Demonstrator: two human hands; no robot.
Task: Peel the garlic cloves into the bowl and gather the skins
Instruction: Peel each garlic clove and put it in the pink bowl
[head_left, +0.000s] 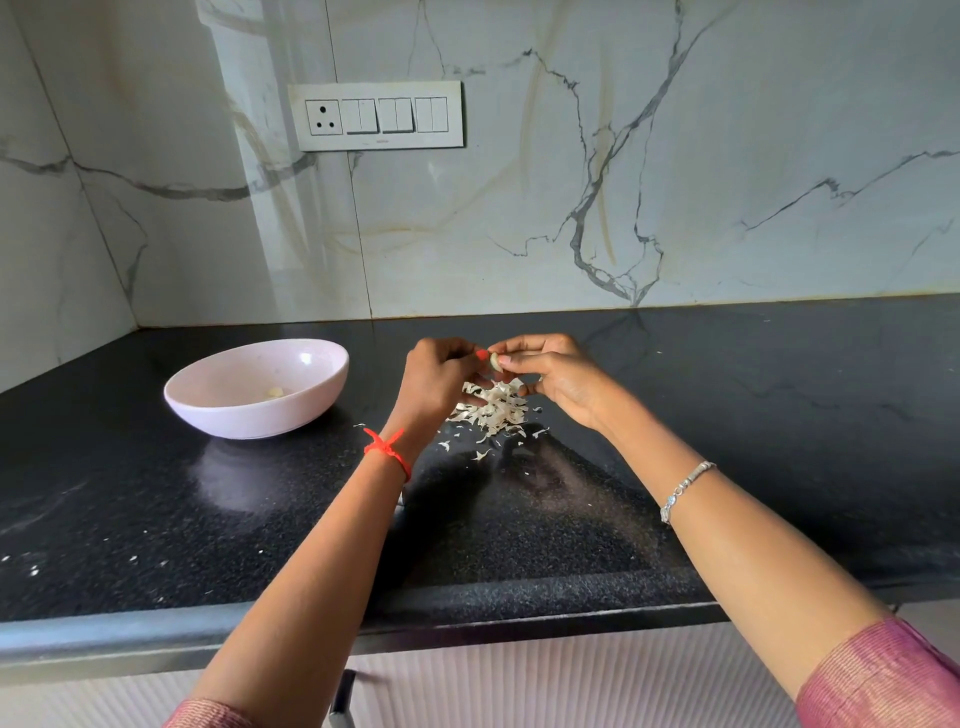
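Observation:
A pale garlic clove (494, 361) is held up between both hands above the black counter. My left hand (439, 379) pinches it from the left with curled fingers, and my right hand (553, 374) pinches it from the right. Under the hands lies a heap of papery garlic skins (493, 410), with loose flakes scattered toward me. To the left stands a pale pink bowl (311, 387) holding a peeled clove (275, 392).
The black speckled counter (519, 519) runs to a marble wall behind and a corner at the left. A switch panel (379, 115) is on the wall. Small white specks (31, 566) dot the counter's near left. A cabinet handle (343, 696) shows below the edge.

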